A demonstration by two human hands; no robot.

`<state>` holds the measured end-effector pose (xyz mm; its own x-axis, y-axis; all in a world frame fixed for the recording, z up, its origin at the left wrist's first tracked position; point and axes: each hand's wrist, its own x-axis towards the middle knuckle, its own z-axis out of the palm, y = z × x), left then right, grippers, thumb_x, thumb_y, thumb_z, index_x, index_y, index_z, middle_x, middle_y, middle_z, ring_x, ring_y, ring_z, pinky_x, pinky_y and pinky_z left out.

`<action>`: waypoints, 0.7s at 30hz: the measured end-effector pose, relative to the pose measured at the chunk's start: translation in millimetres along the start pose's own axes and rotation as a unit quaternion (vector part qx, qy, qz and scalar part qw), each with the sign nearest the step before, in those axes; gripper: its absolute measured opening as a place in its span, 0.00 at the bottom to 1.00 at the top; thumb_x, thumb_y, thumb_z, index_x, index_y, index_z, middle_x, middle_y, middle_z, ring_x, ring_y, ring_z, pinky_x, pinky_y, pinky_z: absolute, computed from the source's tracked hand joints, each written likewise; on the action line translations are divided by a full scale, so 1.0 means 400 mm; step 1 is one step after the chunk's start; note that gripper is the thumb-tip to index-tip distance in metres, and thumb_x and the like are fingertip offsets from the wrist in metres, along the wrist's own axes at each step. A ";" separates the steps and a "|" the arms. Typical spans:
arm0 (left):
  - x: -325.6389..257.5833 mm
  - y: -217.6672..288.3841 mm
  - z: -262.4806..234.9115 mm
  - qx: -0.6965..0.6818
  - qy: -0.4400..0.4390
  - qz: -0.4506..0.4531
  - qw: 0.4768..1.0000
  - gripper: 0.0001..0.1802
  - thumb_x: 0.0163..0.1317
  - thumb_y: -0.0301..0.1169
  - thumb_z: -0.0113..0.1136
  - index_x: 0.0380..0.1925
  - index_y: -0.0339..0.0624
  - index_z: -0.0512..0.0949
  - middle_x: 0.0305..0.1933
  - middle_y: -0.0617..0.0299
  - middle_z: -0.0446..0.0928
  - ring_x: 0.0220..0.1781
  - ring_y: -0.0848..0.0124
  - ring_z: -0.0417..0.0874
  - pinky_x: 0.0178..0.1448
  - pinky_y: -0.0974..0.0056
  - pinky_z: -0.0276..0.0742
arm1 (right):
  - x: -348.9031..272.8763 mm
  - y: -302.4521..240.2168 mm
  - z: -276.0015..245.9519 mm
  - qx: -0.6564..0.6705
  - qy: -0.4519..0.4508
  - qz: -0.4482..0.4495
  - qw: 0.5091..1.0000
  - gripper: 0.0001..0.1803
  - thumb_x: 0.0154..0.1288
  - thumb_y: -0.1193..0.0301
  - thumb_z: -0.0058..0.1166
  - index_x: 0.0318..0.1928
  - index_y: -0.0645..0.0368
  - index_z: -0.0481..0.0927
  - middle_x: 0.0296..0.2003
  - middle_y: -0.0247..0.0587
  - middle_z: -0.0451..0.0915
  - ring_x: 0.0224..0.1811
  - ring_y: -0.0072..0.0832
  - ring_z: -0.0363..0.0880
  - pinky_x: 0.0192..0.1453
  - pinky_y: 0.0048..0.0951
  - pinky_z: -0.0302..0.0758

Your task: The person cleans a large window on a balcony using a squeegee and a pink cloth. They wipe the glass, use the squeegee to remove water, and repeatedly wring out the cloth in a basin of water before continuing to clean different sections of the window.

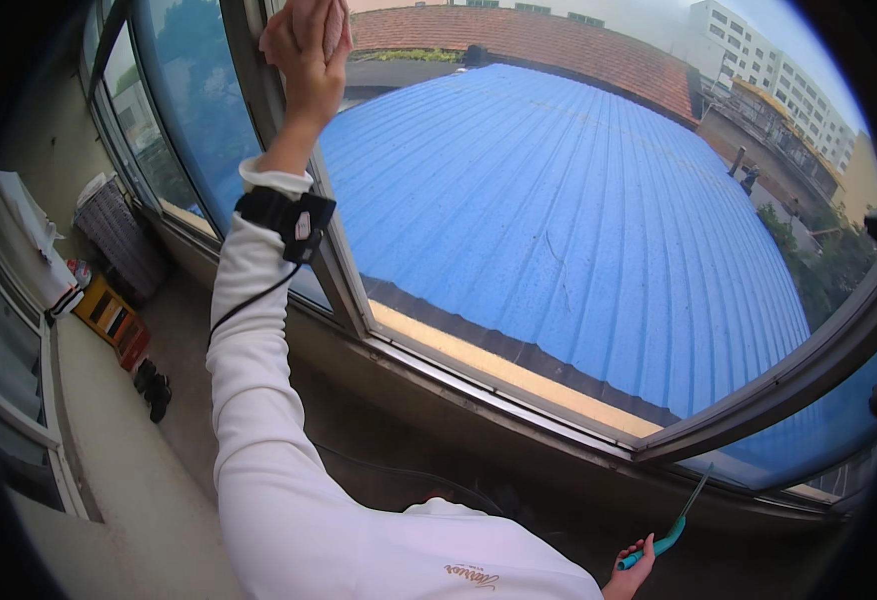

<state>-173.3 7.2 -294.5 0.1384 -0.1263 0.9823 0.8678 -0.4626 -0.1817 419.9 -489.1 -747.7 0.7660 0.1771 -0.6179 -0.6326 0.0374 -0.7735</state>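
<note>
My left hand (311, 88) is raised at the top, its fingers closed over a pink cloth (277, 42). The cloth lies against the upright metal window frame (334, 235); part of it is cut off by the picture's upper edge. Low on the right, my right hand (633, 576) grips a teal-handled tool (670, 540). A thin, straight strip slants up from the tool's head towards the lower window rail. Its exact kind cannot be made out from this angle.
Beyond the window opening spreads a blue corrugated roof (559, 220). The sill track (499, 395) runs below. Glass panes (194, 90) stand at left. A yellow and red crate (114, 318), dark shoes (155, 388) and a covered bundle (119, 235) sit along the left side.
</note>
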 end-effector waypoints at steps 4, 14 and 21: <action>-0.298 0.133 -0.031 -0.037 -0.049 -0.061 0.996 0.36 0.68 0.32 0.62 0.75 0.67 0.64 0.79 0.51 0.45 0.81 0.49 0.42 0.80 0.47 0.44 | 0.010 -0.023 -0.005 0.001 -0.020 -0.006 1.000 0.16 0.67 0.55 0.68 0.31 0.47 0.77 0.24 0.22 0.76 0.23 0.14 0.72 0.24 0.19 0.68; -1.071 0.369 -0.058 -0.056 -0.081 -0.451 0.887 0.36 0.76 0.35 0.50 0.81 0.52 0.50 0.83 0.44 0.41 0.85 0.49 0.34 0.82 0.45 0.37 | -0.044 -0.047 0.007 -0.038 -0.032 0.006 0.999 0.13 0.68 0.59 0.68 0.35 0.48 0.77 0.26 0.23 0.78 0.24 0.15 0.73 0.26 0.19 0.69; -1.306 0.526 -0.033 -0.372 0.105 -0.834 0.395 0.37 0.77 0.46 0.49 0.77 0.84 0.41 0.38 0.75 0.63 0.26 0.78 0.65 0.27 0.69 0.61 | -0.050 -0.052 -0.046 -0.021 -0.024 0.024 0.999 0.12 0.67 0.59 0.68 0.32 0.48 0.79 0.25 0.23 0.80 0.23 0.16 0.75 0.26 0.20 0.71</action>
<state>-69.2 -35.7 -846.4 -0.4393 0.8639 -0.2464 -0.7219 -0.1762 0.6692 419.7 -511.4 -721.7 0.7272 0.2255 -0.6483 -0.6631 -0.0137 -0.7484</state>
